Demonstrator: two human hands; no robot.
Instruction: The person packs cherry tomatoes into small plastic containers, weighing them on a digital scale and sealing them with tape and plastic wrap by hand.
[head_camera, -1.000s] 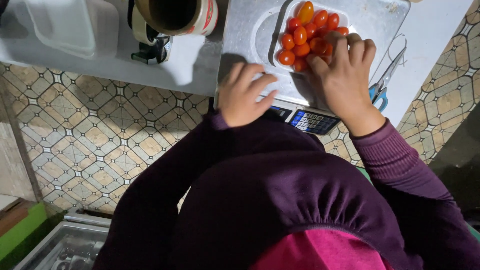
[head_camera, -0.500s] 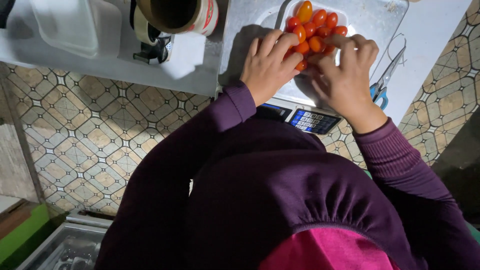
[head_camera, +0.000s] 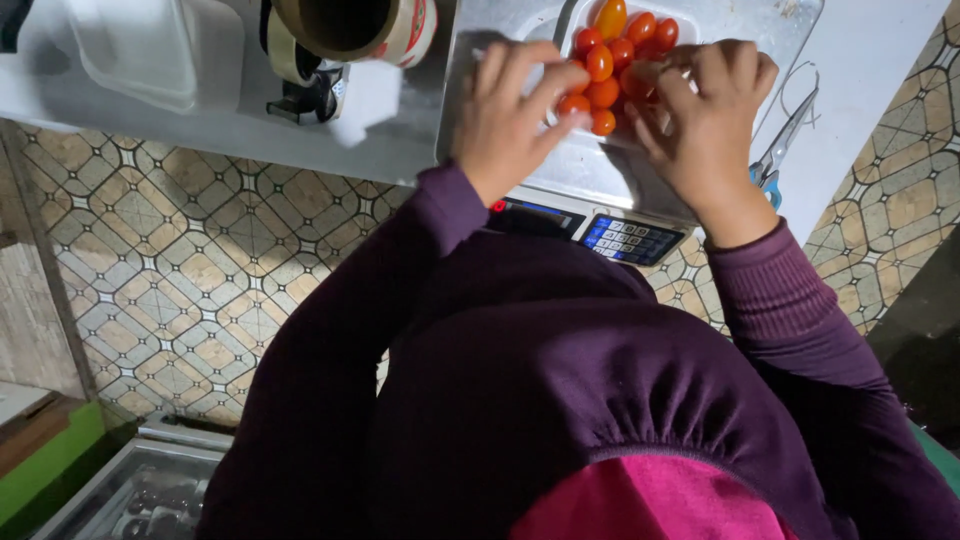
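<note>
Left hand (head_camera: 510, 115) and right hand (head_camera: 705, 115) side by side over the scale (head_camera: 590, 225), fingers curled inward, purple sleeves bent.

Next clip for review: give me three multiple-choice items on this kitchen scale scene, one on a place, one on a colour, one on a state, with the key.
1. Where do the scissors lie?
A. on the counter, right of the scale
B. inside the tray
C. on the floor

2. What colour are the sleeves?
A. white
B. dark purple
C. yellow

3. How does the left hand stand?
A. hanging at the person's side
B. gripping the scissors
C. fingertips at the cherry tomatoes

Key: 1 A, the blue handles rest on the white counter beside the scale. 2 B, both arms are clad in purple. 3 C, its fingers reach the tomatoes in the clear tray, facing the right hand.
</note>
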